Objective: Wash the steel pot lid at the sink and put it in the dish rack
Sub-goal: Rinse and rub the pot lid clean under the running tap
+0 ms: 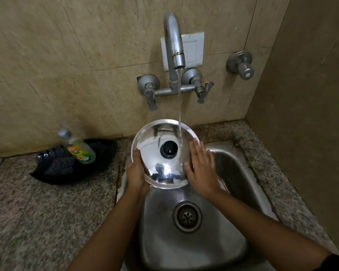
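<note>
The round steel pot lid (160, 137) with a black knob at its centre is held tilted above the steel sink (188, 247), top face toward me. My left hand (136, 171) grips its lower left rim, thumb on top. My right hand (201, 169) lies flat with fingers spread against the lid's right edge. A thin stream of water falls from the tap (173, 42) onto the lid's upper right part. No dish rack is in view.
A black tray (47, 173) on the granite counter at left holds a dish-soap bottle (77, 147) and a dark scrub pad (62, 165). Two tap handles and a separate wall valve (242, 64) stick out from the tiled wall. A wall stands close on the right.
</note>
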